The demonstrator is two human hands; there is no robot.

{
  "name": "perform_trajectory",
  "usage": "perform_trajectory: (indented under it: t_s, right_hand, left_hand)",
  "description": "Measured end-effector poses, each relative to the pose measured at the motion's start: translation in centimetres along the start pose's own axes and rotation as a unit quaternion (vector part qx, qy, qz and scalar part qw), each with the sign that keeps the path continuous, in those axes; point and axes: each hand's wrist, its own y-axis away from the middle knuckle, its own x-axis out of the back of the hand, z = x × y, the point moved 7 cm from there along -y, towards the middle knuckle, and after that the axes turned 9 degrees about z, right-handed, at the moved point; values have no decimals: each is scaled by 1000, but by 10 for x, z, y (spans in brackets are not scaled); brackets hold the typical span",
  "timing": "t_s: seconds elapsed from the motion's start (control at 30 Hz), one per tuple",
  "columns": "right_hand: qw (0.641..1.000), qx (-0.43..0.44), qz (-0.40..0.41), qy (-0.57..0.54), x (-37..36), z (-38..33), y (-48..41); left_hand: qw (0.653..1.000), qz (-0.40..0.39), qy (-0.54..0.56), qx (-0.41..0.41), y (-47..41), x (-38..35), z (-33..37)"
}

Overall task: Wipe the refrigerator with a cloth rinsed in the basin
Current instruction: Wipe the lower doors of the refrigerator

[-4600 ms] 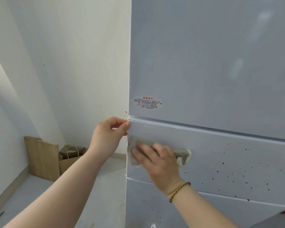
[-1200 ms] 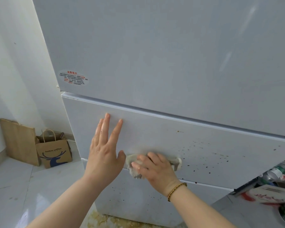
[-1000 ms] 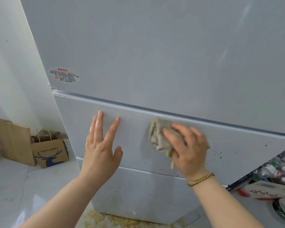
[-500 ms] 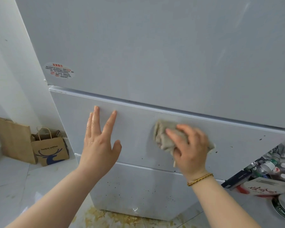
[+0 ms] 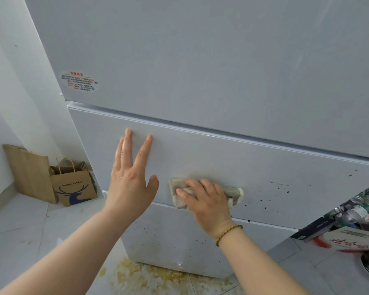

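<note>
On the fridge front: refrigerator (image 5: 222, 71) fills most of the view, its top and right side cut off by the frame. Work area is the middle door panel (image 5: 202, 158).

Left hand (image 5: 130, 184) is flat on that panel, fingers straight and spread, grasping nothing. Same spot as 0.5 s ago.

Right hand (image 5: 207, 201) presses the cloth (image 5: 176, 196) onto the panel, fingers laid over it, not curled round it.

Delta vs 0.5 s ago: the cloth was bunched up near the panel's top seam. Now it's spread flat at the panel's lower edge, nearer the left thumb.

Hidden: mid-cloth is under the right hand, only both ends show. Can't tell if the left palm touches the panel.

Around:
- tiled floor (image 5: 19, 231), with a yellow-brown stain (image 5: 141, 275) at the fridge's foot
- flat brown bag (image 5: 30, 171) leaning on the left wall, deer-print paper bag (image 5: 73, 186) touching it
- lower right: plastic bottles (image 5: 358, 211), dark box (image 5: 313, 226), white box with red print (image 5: 354, 241), all partly cut off
- dark specks (image 5: 281, 188) on the panel right of the cloth
- oval sticker (image 5: 79, 80) on the upper door, text too small to read
- beaded bracelet (image 5: 228, 232) on the right wrist
</note>
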Motion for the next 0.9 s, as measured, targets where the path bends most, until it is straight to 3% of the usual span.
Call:
perform_trajectory:
  t_s: [0.23,0.37,0.57,0.7,0.77,0.9]
  right_hand:
    - [973,-185,134,34,49,54,-17]
    - [983,-122,121,60,19,21,-2]
    - [998,28,-57,19,-32,-23,66]
    - [988,56,-142,4,-36,-20,75]
    - [992,34,-121,-9,-26,-11,63]
    - [998,-52,20,10,23,30,6]
  left_hand:
    - [1000,4,1,-12,0,-3,-1]
    - [999,1,-18,-30,0,-2,-5]
    - [999,-12,-30,-44,0,-4,-9]
    - [998,0,-24,-53,-1,-2,-6]
    - [998,10,-26,-48,0,-2,-7]
    - [991,51,-62,-111,5,-11,8]
